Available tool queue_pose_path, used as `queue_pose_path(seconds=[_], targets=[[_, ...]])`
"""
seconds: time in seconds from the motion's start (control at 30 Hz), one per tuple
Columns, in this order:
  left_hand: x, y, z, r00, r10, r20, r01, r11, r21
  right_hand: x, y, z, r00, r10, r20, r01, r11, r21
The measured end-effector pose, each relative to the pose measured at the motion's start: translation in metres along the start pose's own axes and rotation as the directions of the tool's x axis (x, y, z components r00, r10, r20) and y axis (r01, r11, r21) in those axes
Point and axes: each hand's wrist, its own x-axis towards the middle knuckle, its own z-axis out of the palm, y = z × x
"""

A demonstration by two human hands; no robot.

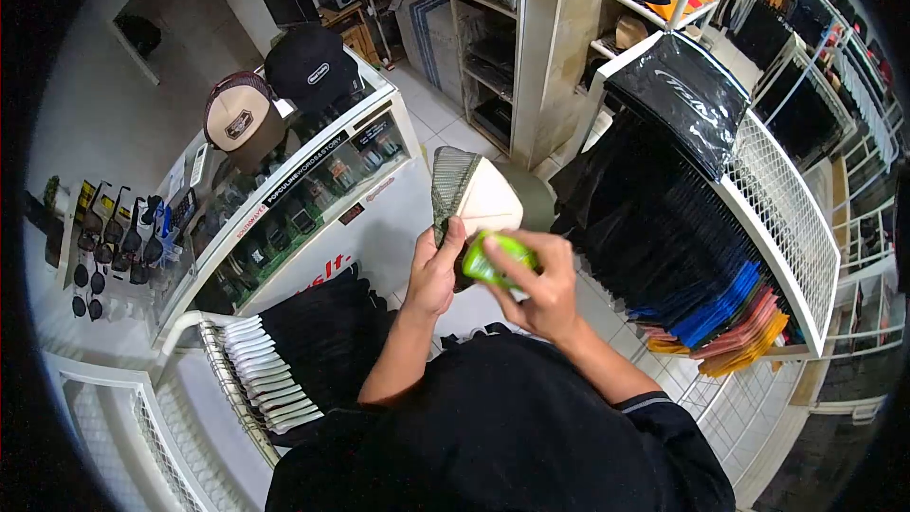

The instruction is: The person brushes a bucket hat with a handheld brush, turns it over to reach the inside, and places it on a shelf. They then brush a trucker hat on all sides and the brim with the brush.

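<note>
In the middle of the head view my left hand point(435, 272) grips a trucker cap point(492, 197) by its lower edge, the thumb lying on top. The cap has a cream front panel and dark olive mesh at the back. Closed around a bright lime-green handheld item, which looks like a brush point(500, 259), is my right hand point(544, 286). The green brush is held against or just over the lower part of the cap; my fingers and the brush hide whether they touch. Its underside cannot be seen.
A glass display counter point(327, 166) at left bears a tan-fronted cap point(239, 118) and a black cap point(314, 66). Sunglasses point(114, 232) hang farther left. Racks of dark clothes point(327, 341) stand at lower left and right, with a glossy black package point(684, 100) on the right one.
</note>
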Motion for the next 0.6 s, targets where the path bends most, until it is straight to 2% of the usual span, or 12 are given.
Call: queue_pose_path(seconds=[0.07, 0.13, 0.17, 0.2, 0.27, 0.33, 0.4, 0.47, 0.5, 0.53, 0.6], targets=[[0.001, 0.000, -0.002, 1.000, 0.006, 0.023, -0.007, 1.000, 0.010, 0.003, -0.001, -0.008, 0.998, 0.028, 0.049, -0.032, 0.996, 0.085], [-0.003, 0.001, 0.001, 1.000, -0.004, -0.010, 0.004, 0.999, 0.035, 0.012, 0.005, -0.008, 0.965, 0.162, -0.207, -0.150, 0.986, 0.073], [-0.005, -0.001, 0.001, 1.000, -0.012, 0.025, 0.011, 1.000, 0.029, 0.019, 0.008, -0.010, 0.938, 0.222, -0.266, -0.208, 0.975, 0.079], [-0.006, -0.002, 0.002, 0.998, -0.020, 0.062, 0.018, 1.000, 0.025, 0.026, 0.010, -0.010, 0.938, 0.245, -0.246, -0.231, 0.969, 0.085], [-0.002, -0.011, -0.004, 0.997, 0.016, 0.070, -0.019, 0.999, 0.042, 0.013, 0.012, -0.004, 0.985, 0.129, -0.118, -0.134, 0.990, -0.043], [0.003, -0.005, -0.007, 0.998, -0.037, 0.058, 0.036, 0.999, 0.025, 0.002, 0.002, -0.002, 0.995, 0.024, 0.100, -0.039, 0.989, 0.145], [0.002, 0.005, -0.001, 0.996, -0.091, 0.012, 0.091, 0.996, 0.016, 0.004, -0.007, -0.011, 0.974, 0.001, 0.227, -0.044, 0.982, 0.186], [-0.001, 0.006, 0.002, 0.996, -0.040, 0.086, 0.040, 0.999, -0.002, 0.013, 0.002, -0.011, 0.997, 0.058, 0.041, -0.062, 0.990, 0.123], [-0.003, 0.006, 0.005, 0.994, -0.060, 0.092, 0.062, 0.998, -0.019, 0.022, 0.009, -0.013, 0.997, 0.072, 0.001, -0.072, 0.993, 0.096], [-0.001, -0.002, -0.002, 0.992, -0.038, 0.121, 0.026, 0.995, 0.098, 0.030, 0.019, -0.016, 0.997, 0.073, -0.009, -0.073, 0.997, 0.028], [-0.001, -0.001, -0.012, 0.981, -0.102, 0.166, 0.065, 0.974, 0.216, 0.041, 0.041, -0.019, 0.970, 0.238, -0.045, -0.240, 0.970, -0.040]])
